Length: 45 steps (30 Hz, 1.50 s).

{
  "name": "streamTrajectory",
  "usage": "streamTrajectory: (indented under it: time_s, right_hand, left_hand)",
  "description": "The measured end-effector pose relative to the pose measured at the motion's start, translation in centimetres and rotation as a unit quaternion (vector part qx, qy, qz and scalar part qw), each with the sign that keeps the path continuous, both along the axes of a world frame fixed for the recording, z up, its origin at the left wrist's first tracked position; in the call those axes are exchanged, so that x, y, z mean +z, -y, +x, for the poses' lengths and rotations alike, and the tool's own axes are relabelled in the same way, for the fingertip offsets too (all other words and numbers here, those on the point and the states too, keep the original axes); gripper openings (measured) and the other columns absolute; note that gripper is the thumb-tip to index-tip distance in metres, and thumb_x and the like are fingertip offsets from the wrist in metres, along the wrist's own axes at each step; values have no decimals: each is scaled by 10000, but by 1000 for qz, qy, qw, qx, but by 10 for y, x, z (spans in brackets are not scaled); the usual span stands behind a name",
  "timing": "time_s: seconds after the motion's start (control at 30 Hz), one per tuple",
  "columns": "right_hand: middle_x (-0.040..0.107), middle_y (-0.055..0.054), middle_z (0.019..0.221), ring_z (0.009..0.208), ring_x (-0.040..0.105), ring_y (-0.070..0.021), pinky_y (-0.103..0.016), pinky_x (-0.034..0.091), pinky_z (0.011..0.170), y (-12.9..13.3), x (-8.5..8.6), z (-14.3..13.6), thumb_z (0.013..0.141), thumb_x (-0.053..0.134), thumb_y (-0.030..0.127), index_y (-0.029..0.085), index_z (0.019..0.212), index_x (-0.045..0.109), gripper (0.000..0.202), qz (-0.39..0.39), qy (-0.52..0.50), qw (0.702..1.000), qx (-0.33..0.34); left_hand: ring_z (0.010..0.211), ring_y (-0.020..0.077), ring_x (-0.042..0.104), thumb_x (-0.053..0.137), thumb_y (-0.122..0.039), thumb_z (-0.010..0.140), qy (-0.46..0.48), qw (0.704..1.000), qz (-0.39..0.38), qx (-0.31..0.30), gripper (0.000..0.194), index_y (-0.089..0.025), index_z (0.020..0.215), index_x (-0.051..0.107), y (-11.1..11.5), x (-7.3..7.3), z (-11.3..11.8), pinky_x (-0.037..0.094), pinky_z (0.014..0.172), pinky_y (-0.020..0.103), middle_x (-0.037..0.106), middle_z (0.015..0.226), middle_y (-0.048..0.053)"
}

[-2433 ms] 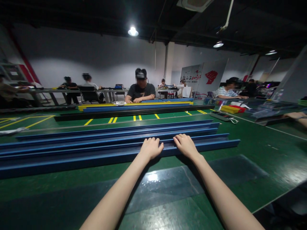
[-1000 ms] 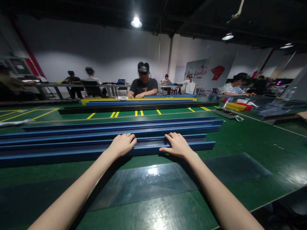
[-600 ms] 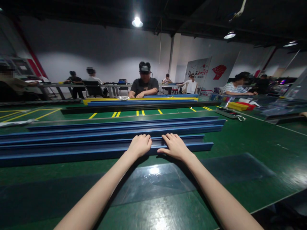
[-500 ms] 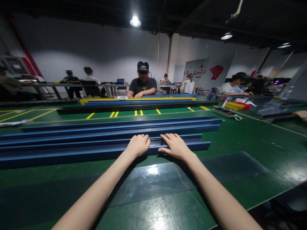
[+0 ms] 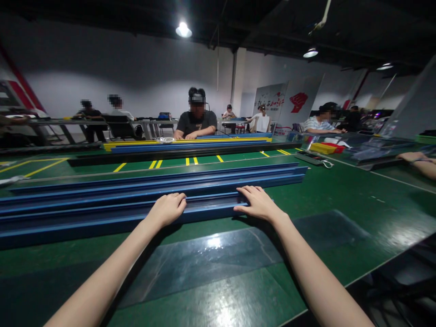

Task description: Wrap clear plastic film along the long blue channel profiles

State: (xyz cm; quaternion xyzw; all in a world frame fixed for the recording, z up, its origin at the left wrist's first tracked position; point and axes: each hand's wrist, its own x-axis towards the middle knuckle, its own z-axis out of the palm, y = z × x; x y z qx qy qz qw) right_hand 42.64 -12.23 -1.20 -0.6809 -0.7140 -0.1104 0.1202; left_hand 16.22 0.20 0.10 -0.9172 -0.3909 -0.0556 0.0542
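Across the green table (image 5: 340, 195) lies a long blue channel strip (image 5: 211, 211), the nearest of several blue ones. My left hand (image 5: 168, 210) is closed over it left of centre, fingers over the far wall. My right hand (image 5: 260, 203) grips the same strip close to its right end, thumb at the front wall and fingers on the far one. That end is largely hidden by the hand. Just behind are further blue channel strips (image 5: 286, 178), lying parallel. Beneath my forearms, a clear plastic sheet (image 5: 204, 256) lies flat on the table.
Black (image 5: 204, 153) and yellow strips (image 5: 136, 143) lie farther back, before a seated person (image 5: 196, 120). A power strip (image 5: 310, 158) and a yellow tray (image 5: 323, 148) are at the right. Another person's hand (image 5: 413, 158) reaches in from the right edge.
The nearest blue strip has slid left. My hands are farther apart: the left has moved left, and the right now sits near the strip's right end. The view has turned slightly right.
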Motion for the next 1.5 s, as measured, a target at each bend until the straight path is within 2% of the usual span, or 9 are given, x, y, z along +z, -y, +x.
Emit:
streamTrajectory:
  time_s: [0.27,0.5,0.7,0.83,0.97,1.13,1.23,1.33,1.5]
  right_hand:
    - [532,-131,1134,1037,467,-238,-353,321,872,3,0,7,719,406,641,139,1201,463,698,-10,-1,1000,-17]
    - [554,-133,1095,1008,482,-242,-356,332,845,1,2,4,715,408,645,145,1167,491,679,-9,14,1000,-20]
    - [560,-134,1090,1013,484,-250,-356,334,837,-1,3,5,704,405,662,155,1143,510,678,-17,17,999,-25]
    - [556,-129,1097,1013,484,-251,-355,328,837,-1,4,6,692,406,675,171,1152,502,690,-22,13,999,-27]
    - [567,-125,1070,988,496,-254,-353,332,829,1,7,6,673,392,703,175,1140,511,715,-38,16,999,-24]
    - [568,-136,1064,989,496,-257,-356,341,822,3,8,6,672,383,709,157,1146,505,738,-44,19,999,-24]
    - [566,-135,1072,998,494,-256,-359,340,825,4,8,5,679,386,701,159,1155,498,730,-42,18,999,-22]
    - [564,-128,1080,1003,494,-254,-358,340,825,4,8,5,684,393,692,175,1156,498,708,-44,15,999,-23]
    - [565,-131,1074,1002,495,-251,-356,343,825,4,7,5,688,396,687,161,1153,499,710,-41,18,999,-22]
  left_hand:
    - [1015,198,536,200,-296,834,-17,999,-17,22,420,-178,1063,532,-10,2,-18,398,836,291,580,1117,66]
    - [993,196,546,198,-307,841,-27,999,-7,32,393,-199,1029,525,-8,3,-16,403,811,294,595,1078,61]
    - [896,203,576,210,-342,860,-39,999,0,21,367,-183,972,521,-4,5,-9,414,746,296,614,973,71]
    - [959,189,542,282,-303,848,11,999,25,-38,321,-185,1066,486,6,18,13,402,793,282,567,1071,66]
    - [953,177,532,295,-289,850,74,992,32,-97,294,-190,1012,520,28,41,38,394,806,272,574,1038,47]
    - [763,163,573,337,-336,837,58,989,-38,-134,271,-210,896,569,57,61,51,402,638,239,622,868,28]
    - [708,155,574,390,-372,803,-10,983,-123,-135,276,-204,858,602,65,61,49,378,565,218,629,819,39]
    - [629,132,559,484,-374,738,-91,964,-203,-144,238,-207,837,622,66,53,46,349,502,205,635,786,31]
    - [637,150,563,627,-363,621,-134,961,-206,-128,244,-214,814,642,64,38,49,331,476,211,638,774,31]
